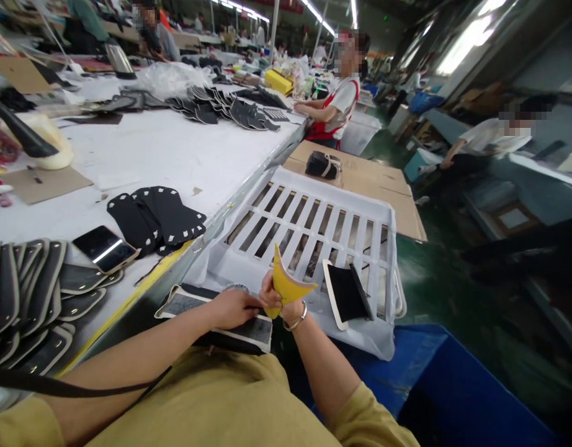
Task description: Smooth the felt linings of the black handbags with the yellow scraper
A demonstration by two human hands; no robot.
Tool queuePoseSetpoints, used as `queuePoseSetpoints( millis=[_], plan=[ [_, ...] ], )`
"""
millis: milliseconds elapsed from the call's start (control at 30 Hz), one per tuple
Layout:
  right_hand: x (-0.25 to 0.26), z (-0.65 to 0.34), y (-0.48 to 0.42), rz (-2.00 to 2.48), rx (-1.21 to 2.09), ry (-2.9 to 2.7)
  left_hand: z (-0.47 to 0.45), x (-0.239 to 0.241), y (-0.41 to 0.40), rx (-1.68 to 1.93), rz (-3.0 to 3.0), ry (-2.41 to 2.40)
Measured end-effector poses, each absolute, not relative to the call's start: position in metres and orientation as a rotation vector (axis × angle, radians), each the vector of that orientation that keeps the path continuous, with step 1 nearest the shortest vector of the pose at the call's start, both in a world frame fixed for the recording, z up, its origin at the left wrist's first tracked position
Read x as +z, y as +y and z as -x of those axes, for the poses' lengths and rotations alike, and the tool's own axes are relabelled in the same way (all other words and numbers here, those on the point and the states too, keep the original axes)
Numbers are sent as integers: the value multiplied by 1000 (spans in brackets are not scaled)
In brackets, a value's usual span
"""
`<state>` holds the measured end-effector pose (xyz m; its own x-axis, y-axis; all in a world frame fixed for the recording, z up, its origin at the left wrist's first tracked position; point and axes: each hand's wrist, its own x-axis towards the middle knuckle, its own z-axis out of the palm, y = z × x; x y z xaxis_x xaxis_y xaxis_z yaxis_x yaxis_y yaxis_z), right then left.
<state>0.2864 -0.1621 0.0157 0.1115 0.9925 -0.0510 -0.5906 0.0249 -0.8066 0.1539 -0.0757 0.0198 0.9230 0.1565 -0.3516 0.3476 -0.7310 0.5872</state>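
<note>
My right hand [282, 303] is closed around a yellow curved sheet [286, 282] with pointed ends, held upright in front of me. Close beside it, my left hand [234, 308] rests on a dark panel with pale edges [188, 303]. Its fingers are drawn together at the panel's right part; the fingertips are partly hidden. That panel lies near my body, beside the table edge. On the white slatted rack to the right sits a folded black piece with a white border [346, 292].
The white slatted rack [267, 233] stands beside the white table [174, 149]. Left on the table are stacked dark panels [30, 292], a phone [105, 248] and black pieces [156, 217]. A blue bin [420, 366] is low right. A person in a red apron [335, 108] works beyond.
</note>
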Motion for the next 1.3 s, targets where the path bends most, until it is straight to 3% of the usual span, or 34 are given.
queuePoseSetpoints(
  millis=[367, 633, 933, 1300],
  plan=[
    [25, -290, -184, 948, 889, -368, -143, 35, -89, -271, -2547, 82],
    [13, -312, -288, 1154, 1267, -158, -142, 12, -124, -105, -2822, 243],
    [7, -301, -340, 1324, 1836, -677, -136, 4, -133, 50, -3034, 246],
    [22, -307, -288, 1744, 1712, -1241, -137, 3, -133, 168, -3003, 208]
  ],
)
